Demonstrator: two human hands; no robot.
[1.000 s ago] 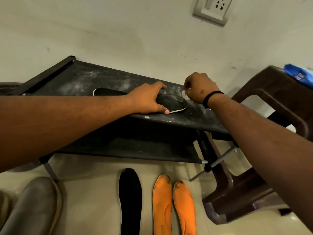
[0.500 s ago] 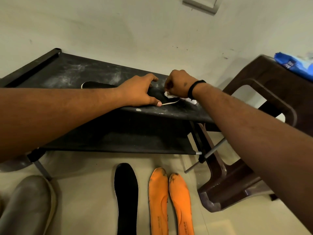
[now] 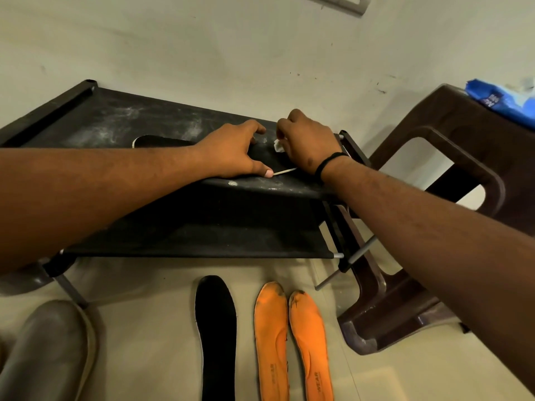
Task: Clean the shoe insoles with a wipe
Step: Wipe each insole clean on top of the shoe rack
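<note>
A black insole with a white rim lies on the top shelf of a dusty black rack. My left hand rests on its middle, fingers spread, thumb at the near rim, holding it down. My right hand grips a small crumpled white wipe and presses it on the insole's right end. Most of the wipe is hidden under the curled fingers. On the floor below lie another black insole and two orange insoles, side by side.
A brown plastic stool stands right of the rack, with a blue wipe packet on its seat. A grey shoe sits at the bottom left on the floor. The wall is close behind the rack, with a socket plate above.
My right hand came down from the insole's far right tip onto its surface with the wipe, then shifted slightly. The left hand kept holding the insole. The view tilted downward.
</note>
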